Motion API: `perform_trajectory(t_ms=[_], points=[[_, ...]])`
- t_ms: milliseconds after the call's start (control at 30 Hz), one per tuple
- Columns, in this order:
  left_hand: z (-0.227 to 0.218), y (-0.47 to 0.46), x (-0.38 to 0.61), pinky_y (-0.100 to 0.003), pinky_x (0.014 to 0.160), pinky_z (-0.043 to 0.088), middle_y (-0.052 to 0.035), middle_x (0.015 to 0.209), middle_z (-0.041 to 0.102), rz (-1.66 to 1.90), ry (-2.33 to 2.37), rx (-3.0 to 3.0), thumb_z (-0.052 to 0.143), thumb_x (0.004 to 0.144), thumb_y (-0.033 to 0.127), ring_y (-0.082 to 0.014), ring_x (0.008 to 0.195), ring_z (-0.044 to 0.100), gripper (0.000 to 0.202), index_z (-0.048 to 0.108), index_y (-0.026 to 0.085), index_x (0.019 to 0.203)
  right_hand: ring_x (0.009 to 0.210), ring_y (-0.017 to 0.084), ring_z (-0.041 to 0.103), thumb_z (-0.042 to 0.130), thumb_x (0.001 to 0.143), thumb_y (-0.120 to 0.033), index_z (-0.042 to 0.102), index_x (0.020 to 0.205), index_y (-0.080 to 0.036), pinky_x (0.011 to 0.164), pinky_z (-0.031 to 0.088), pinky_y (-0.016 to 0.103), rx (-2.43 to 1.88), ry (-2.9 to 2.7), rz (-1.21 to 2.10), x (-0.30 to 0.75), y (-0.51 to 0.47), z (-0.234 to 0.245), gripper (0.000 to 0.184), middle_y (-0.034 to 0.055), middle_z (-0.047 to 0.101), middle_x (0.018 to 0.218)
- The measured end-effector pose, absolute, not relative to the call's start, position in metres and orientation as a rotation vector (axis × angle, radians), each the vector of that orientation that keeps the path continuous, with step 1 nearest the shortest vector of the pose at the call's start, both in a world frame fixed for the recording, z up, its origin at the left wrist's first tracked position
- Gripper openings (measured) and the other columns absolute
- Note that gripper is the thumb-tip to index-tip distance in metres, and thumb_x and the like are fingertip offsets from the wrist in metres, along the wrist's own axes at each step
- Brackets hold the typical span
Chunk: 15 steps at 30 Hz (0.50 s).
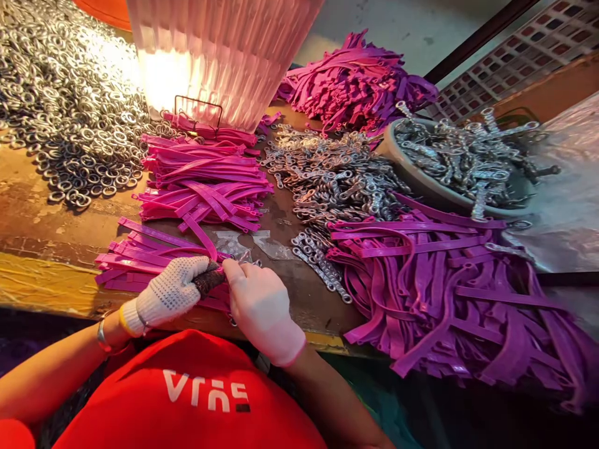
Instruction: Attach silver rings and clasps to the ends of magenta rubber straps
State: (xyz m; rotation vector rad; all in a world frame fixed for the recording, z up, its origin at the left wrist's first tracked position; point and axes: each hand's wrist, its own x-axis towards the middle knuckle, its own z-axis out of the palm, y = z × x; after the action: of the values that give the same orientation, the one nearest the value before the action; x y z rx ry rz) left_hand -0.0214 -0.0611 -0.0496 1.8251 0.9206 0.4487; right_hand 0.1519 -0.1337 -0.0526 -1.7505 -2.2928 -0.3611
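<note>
My left hand (171,290), in a white dotted glove, is closed in a pinch on a pink strap (140,262) at the near table edge. My right hand (262,308), in a thin pale glove, is closed too, its fingertips meeting the left thumb at the same strap end. What sits between the fingertips is too small to make out. Beneath both hands lies a flat bundle of pink straps (126,255). More stacked pink straps (201,181) lie just beyond.
A heap of metal rings (65,106) covers the far left. Loose metal clasps (327,181) lie in the middle, more fill a bowl (421,181) at right. Purple straps (449,280) spill over the right edge; another pile (355,81) sits behind. A pink ribbed bucket (219,50) stands at the back.
</note>
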Motion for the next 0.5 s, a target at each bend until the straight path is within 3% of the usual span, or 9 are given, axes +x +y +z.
perform_trajectory(t_ms=[100, 267, 400, 500], points=[[-0.067, -0.067, -0.022, -0.027, 0.065, 0.042, -0.0045, 0.079, 0.071, 0.269, 0.961, 1.928, 0.053, 0.092, 0.025, -0.0184, 0.069, 0.059, 0.018, 0.066, 0.017, 0.084, 0.065, 0.022, 0.051, 0.045, 0.100, -0.014, 0.066, 0.106, -0.015, 0.061, 0.029, 0.037, -1.764, -2.333, -0.324, 0.151, -0.131, -0.060, 0.022, 0.0075, 0.064, 0.075], [-0.081, -0.074, -0.024, -0.031, 0.080, 0.050, -0.0085, 0.098, 0.074, 0.292, 0.964, 1.878, 0.049, 0.091, 0.021, -0.0218, 0.086, 0.066, 0.022, 0.067, 0.015, 0.101, 0.077, 0.024, 0.062, 0.047, 0.100, -0.018, 0.063, 0.119, -0.018, 0.068, 0.041, 0.036, -1.852, -2.287, 0.040, 0.153, -0.128, -0.057, 0.024, 0.0076, 0.070, 0.089], [-0.077, -0.070, -0.028, -0.028, 0.074, 0.048, -0.0033, 0.087, 0.072, 0.386, 0.949, 1.741, 0.049, 0.097, 0.034, -0.0181, 0.079, 0.062, 0.028, 0.069, 0.015, 0.093, 0.092, 0.024, 0.069, 0.060, 0.096, -0.028, 0.050, 0.139, -0.018, 0.075, 0.046, 0.032, -1.894, -2.279, 0.456, 0.155, -0.122, -0.045, 0.045, 0.0076, 0.074, 0.110], [-0.076, -0.072, -0.029, -0.027, 0.067, 0.042, -0.0012, 0.076, 0.068, 0.379, 0.959, 1.822, 0.048, 0.098, 0.037, -0.0160, 0.070, 0.058, 0.033, 0.067, 0.015, 0.082, 0.086, 0.023, 0.072, 0.058, 0.097, -0.034, 0.059, 0.126, -0.019, 0.066, 0.041, 0.030, -2.047, -2.291, 0.604, 0.154, -0.116, -0.044, 0.032, 0.0050, 0.077, 0.097]])
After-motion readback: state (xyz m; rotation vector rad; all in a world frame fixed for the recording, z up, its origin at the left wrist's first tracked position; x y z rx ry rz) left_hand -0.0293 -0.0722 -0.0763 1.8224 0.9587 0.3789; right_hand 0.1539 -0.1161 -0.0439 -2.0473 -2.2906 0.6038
